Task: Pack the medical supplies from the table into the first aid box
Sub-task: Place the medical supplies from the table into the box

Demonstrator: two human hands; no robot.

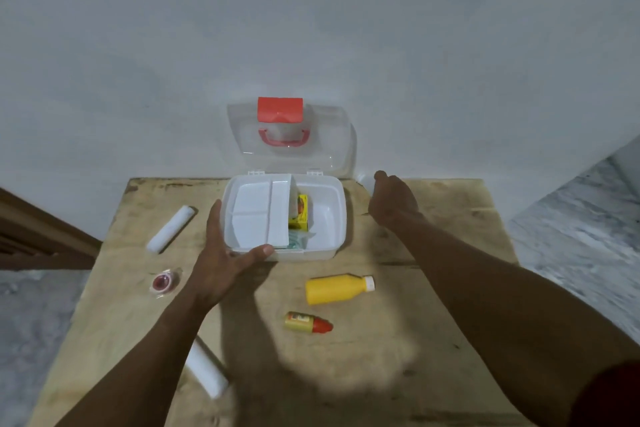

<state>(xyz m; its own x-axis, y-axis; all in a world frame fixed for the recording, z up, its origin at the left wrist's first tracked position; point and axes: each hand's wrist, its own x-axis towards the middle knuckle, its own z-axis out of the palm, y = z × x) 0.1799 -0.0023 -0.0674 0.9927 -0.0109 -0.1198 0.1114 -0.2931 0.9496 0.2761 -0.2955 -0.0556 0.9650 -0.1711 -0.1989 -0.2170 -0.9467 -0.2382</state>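
Wooden table [433, 253], open first aid box [341, 218], roll [209, 376] half-hidden

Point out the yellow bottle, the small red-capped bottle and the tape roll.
yellow bottle [334, 289]: head view, on its body.
small red-capped bottle [300, 320]: head view, on its yellow label.
tape roll [160, 282]: head view, on its red centre.

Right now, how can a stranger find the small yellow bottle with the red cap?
Find the open white plastic first aid box on the wooden table. Nearer the person lies a large yellow plastic bottle with a white cap. The small yellow bottle lies nearer still; it alone has a red cap.
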